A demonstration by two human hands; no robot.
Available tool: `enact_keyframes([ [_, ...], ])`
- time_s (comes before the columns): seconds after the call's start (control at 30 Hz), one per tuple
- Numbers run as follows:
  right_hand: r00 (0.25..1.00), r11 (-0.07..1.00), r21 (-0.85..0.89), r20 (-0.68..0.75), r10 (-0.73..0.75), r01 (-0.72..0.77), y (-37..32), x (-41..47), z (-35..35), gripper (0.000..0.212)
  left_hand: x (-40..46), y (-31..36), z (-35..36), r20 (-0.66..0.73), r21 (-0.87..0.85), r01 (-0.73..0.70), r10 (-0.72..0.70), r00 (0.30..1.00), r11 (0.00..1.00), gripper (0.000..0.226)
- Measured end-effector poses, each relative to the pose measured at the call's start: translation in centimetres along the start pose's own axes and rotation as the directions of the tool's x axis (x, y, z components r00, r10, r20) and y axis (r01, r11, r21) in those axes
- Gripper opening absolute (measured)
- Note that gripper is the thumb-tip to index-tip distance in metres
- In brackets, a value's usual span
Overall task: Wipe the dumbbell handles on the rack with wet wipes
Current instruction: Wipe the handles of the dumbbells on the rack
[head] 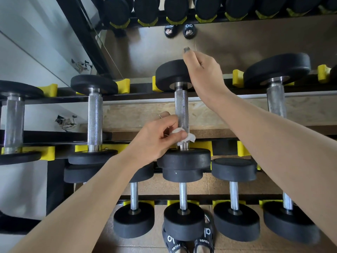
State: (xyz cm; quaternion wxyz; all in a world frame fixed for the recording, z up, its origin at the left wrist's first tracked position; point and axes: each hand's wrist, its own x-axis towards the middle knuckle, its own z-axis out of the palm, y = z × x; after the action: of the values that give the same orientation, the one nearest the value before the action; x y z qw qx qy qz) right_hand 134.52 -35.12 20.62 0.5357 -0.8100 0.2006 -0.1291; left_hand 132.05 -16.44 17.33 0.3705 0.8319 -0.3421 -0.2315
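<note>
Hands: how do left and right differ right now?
The left hand pinches a white wipe against the near end of the knurled handle; the right hand holds no wipe and rests on that dumbbell's far black head. Left sits nearer the camera, right farther. Both touch the same dumbbell.
</note>
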Motion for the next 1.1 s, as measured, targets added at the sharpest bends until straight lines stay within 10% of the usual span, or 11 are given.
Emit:
enact_keyframes([
  [0.17, 1.0, 1.0, -0.019, -0.004, -0.003, 0.003, -0.2, -0.1, -0.1, 0.051, -0.2, 0.0, 0.8, -0.144, -0.145, 0.123, -0.144, 0.979, 0.982, 0.028],
  [0.3, 1.0, 1.0, -0.011, -0.008, 0.005, -0.006, -0.3, -0.1, 0.1, 0.051, -1.4, 0.3, 0.0, 0.12, -0.388, 0.274, -0.246, 0.962, 0.88, 0.032],
  [0.63, 1.0, 1.0, -0.013, -0.009, -0.001, 0.001, -0.1, 0.0, 0.1, 0.051, -0.4, -0.5, 0.0, 0.003, -0.12, 0.079, -0.079, 0.997, 0.99, 0.039],
  [0.8, 1.0, 0.999, -0.04, -0.015, 0.009, -0.01, -0.1, 0.0, -0.1, 0.051, -0.5, 0.5, 1.0, -0.156, -0.354, 0.228, -0.297, 0.942, 0.907, 0.034],
  [0.9, 1.0, 0.999, -0.038, -0.01, 0.008, -0.009, -0.3, 0.0, 0.0, 0.051, -0.9, 0.6, 0.7, 0.038, -0.546, 0.273, -0.303, 0.952, 0.792, 0.031],
  [1.1, 1.0, 1.0, 0.001, 0.007, 0.003, -0.003, -0.3, -0.1, -0.1, 0.05, -0.1, 0.2, -0.4, 0.118, -0.069, 0.117, -0.109, 0.987, 0.991, 0.043],
])
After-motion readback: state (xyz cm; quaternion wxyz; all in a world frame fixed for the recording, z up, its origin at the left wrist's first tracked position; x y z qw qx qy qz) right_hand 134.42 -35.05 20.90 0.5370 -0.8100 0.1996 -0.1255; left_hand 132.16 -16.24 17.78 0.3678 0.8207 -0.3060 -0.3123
